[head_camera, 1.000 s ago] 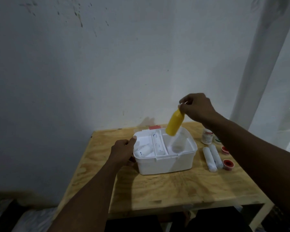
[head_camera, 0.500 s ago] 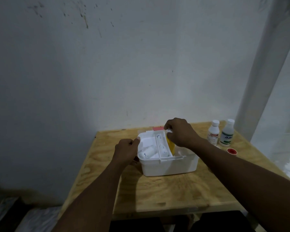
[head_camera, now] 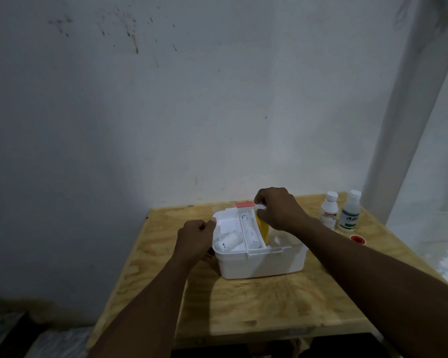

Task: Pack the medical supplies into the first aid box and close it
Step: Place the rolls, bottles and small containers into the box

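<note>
A white first aid box (head_camera: 261, 264) stands open on the wooden table (head_camera: 269, 306). Its inner tray holds white bandage rolls (head_camera: 228, 241) on the left side. A yellow bottle (head_camera: 263, 229) stands inside the box, right of the tray. My right hand (head_camera: 277, 209) is closed around the bottle's white top. My left hand (head_camera: 195, 240) grips the box's left rim. The red latch (head_camera: 244, 204) of the lid shows behind the box.
Two white-capped bottles (head_camera: 329, 214) (head_camera: 350, 215) stand at the table's back right, with a small red-centred tape roll (head_camera: 358, 239) in front of them. A white wall rises behind the table and a white post stands on the right.
My right hand has lowered the yellow bottle from above the box down into it. The view has shifted, so the white rolls on the right of the table are hidden behind my arm.
</note>
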`<action>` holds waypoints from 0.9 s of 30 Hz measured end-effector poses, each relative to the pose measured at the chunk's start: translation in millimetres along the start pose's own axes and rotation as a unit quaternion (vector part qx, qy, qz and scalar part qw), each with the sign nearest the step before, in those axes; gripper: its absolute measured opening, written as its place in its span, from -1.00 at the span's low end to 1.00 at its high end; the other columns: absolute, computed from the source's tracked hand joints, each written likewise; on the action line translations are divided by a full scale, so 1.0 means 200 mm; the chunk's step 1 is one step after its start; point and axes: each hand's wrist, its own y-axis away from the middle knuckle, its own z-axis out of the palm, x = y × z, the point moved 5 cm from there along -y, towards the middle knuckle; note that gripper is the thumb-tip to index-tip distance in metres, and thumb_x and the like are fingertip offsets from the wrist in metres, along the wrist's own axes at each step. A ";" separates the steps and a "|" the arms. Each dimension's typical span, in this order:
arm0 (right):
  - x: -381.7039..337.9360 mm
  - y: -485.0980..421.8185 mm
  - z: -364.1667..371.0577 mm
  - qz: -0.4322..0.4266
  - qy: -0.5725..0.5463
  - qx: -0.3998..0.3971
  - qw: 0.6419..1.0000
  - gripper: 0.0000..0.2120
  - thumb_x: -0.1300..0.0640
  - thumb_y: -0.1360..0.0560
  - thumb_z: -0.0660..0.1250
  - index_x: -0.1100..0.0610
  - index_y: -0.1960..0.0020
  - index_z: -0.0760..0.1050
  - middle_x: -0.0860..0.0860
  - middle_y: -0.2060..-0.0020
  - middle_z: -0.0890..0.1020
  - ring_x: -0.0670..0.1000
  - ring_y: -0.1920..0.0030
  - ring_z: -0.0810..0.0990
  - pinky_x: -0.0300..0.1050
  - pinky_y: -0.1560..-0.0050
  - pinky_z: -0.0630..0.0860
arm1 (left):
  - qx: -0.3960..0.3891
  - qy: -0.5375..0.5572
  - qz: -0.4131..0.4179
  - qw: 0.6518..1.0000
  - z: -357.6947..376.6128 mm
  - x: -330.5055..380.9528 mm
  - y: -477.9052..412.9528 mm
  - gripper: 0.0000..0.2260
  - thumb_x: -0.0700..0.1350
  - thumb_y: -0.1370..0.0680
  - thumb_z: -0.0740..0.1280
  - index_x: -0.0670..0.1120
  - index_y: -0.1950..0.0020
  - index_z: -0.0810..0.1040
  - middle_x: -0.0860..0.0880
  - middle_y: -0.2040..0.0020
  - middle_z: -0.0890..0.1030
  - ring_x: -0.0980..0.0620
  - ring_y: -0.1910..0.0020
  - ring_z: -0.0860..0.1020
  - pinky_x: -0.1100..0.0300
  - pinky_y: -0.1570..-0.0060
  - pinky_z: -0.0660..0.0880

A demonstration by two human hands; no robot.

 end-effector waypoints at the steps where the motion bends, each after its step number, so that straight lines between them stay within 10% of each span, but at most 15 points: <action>1: 0.00 0.00 0.00 -0.001 0.000 0.006 1.000 -0.76 0.22 -0.46 0.33 0.18 -0.11 0.59 0.09 -0.05 0.66 0.09 -0.03 0.59 -0.14 0.04 0.46 | -0.002 0.000 -0.001 1.000 0.00 0.00 0.00 -0.56 0.09 -0.62 0.32 -0.30 0.12 0.62 -0.22 0.24 0.70 -0.08 0.42 0.69 -0.09 0.40 0.68; 27: -0.03 -0.02 0.03 0.011 -0.036 -0.015 0.999 -0.65 0.20 -0.43 0.40 0.17 -0.21 0.54 0.11 -0.12 0.63 0.10 -0.07 0.59 -0.12 0.02 0.51 | 0.013 -0.020 0.011 1.000 -0.04 0.00 -0.04 -0.54 0.07 -0.62 0.33 -0.36 0.13 0.61 -0.29 0.21 0.69 -0.20 0.31 0.70 0.05 0.46 0.66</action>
